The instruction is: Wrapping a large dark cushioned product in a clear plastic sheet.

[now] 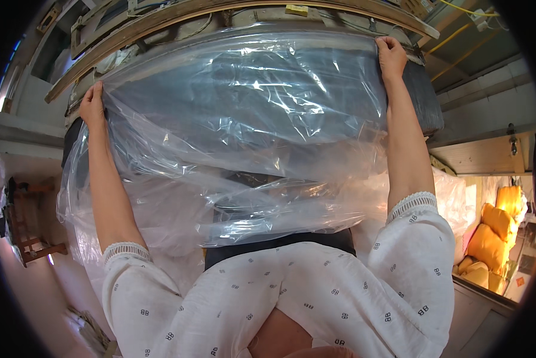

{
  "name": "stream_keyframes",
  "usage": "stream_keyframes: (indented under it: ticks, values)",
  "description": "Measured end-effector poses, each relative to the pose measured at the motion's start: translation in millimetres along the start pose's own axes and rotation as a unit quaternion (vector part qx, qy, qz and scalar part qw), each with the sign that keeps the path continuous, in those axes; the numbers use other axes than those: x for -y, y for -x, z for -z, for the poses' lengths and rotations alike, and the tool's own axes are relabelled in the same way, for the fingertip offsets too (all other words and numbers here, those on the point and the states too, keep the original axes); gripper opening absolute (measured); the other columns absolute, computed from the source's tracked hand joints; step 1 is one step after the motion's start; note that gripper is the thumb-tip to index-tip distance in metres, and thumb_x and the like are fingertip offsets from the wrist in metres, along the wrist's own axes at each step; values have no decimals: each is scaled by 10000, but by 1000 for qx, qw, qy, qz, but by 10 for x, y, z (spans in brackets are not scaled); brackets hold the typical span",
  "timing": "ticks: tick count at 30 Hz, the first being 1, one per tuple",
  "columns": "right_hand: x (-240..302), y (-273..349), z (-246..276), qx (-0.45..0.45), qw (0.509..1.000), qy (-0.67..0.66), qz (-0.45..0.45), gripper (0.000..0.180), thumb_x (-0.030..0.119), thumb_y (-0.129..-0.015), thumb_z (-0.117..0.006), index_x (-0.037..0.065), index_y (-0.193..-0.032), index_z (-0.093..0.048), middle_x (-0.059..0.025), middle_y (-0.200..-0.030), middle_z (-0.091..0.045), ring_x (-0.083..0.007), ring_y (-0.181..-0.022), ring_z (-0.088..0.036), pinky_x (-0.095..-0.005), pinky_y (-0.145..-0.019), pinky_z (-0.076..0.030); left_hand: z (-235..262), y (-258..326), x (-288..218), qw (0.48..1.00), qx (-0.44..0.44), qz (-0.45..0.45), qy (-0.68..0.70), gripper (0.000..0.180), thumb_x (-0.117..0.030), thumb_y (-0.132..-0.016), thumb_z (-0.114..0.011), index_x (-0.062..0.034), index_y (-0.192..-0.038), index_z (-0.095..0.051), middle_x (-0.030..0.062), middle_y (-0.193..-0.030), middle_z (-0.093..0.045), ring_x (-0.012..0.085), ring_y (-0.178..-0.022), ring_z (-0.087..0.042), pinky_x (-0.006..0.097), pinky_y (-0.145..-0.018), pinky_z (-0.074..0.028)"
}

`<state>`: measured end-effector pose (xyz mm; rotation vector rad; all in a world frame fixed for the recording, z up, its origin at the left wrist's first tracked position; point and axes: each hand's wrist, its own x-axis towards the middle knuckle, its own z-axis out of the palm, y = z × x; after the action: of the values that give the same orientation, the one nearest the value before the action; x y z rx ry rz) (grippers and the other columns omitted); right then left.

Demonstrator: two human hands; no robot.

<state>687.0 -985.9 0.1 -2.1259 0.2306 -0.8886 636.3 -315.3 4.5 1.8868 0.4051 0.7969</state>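
Observation:
A wide sheet of clear plastic film (244,101) spreads over a dark surface and hangs in wrinkled folds toward my body. At its far left corner, my left hand (93,104) is closed, pinching the film's edge between thumb and fingers. Farther out on the right, my right hand (391,56) pinches the far right corner in the same way. Between the two hands the film's far edge runs fairly taut. Loose, crumpled film bunches up nearer my waist.
Beyond the film, a long wooden bar (220,17) crosses the machine frame, with a small yellow block (296,10) behind it. Yellow cables (459,36) hang at the upper right. Orange-yellow bundles (492,235) are piled at the right, and a wooden rack (35,238) stands at the left.

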Motion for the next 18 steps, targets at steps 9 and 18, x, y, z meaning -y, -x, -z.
stream_keyframes:
  ticks: [9, 18]
  values:
    - [-37, -70, -17, -68, 991, 114, 32, 366, 280, -707, -672, 5, -903, -531, -178, -968, -486, -285, -942, -479, -337, -849, -382, -38, -151, 152, 996, -32, -32, -81, 335, -331, -706, -727, -40, -756, -568, -20, -668, -492, 63, -538, -419, 208, -477, -332]
    - [-164, -194, 15, -68, 993, 90, -34, 366, 315, -801, -548, -18, -928, -460, -220, -1037, -429, -347, -996, -423, -391, -907, -325, 154, -193, 197, 996, 20, 81, 32, 374, -305, -751, -700, -14, -923, -541, 18, -721, -525, 87, -513, -457, 191, -462, -387]
